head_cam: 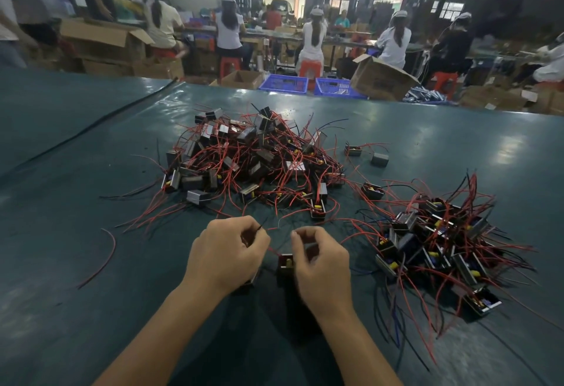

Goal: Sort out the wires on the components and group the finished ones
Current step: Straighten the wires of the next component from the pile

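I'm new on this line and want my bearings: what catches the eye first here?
A big tangled pile of components with red and black wires sits central on the table, a smaller pile to its right. Nearest, the left hand pinches a wire, the blurred right hand curls beside it, one component between them.

Red and black wires (253, 169), teal table (91, 147), blue crates (283, 83).
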The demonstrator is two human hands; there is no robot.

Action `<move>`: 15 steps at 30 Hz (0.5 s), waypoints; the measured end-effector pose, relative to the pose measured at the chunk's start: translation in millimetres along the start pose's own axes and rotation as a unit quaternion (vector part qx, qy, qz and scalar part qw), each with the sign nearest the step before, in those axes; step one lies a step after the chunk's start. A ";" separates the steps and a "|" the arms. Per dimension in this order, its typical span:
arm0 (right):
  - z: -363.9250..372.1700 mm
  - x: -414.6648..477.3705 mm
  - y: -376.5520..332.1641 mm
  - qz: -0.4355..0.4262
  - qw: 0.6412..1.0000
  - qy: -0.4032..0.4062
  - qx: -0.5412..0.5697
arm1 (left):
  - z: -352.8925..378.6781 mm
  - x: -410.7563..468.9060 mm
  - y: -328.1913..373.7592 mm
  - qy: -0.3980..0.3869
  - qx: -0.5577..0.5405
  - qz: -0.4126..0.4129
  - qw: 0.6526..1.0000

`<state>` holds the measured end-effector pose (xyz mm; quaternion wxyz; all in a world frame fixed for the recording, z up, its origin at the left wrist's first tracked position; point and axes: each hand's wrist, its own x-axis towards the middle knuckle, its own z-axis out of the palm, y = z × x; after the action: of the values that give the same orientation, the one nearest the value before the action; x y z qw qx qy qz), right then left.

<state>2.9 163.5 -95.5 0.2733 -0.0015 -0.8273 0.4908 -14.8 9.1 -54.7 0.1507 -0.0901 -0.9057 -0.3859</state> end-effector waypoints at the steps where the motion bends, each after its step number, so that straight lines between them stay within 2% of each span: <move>1: 0.2 0.2 0.4 0.003 1.000 0.000 0.016 | 0.8 0.5 -0.7 0.008 -0.011 0.005 1.000; 8: -0.9 -1.1 -3.8 -0.004 0.996 -0.034 0.080 | 1.7 0.5 7.6 0.004 -0.148 0.063 0.987; 15: -1.8 -1.0 -5.4 -0.008 0.993 -0.052 0.101 | 6.3 -2.0 3.2 -0.084 -0.105 0.070 0.988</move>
<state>6.0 161.9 -90.9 0.2323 0.0582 -0.7867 0.5690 -13.4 15.8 -57.3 0.0902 -0.2003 -0.8613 -0.4582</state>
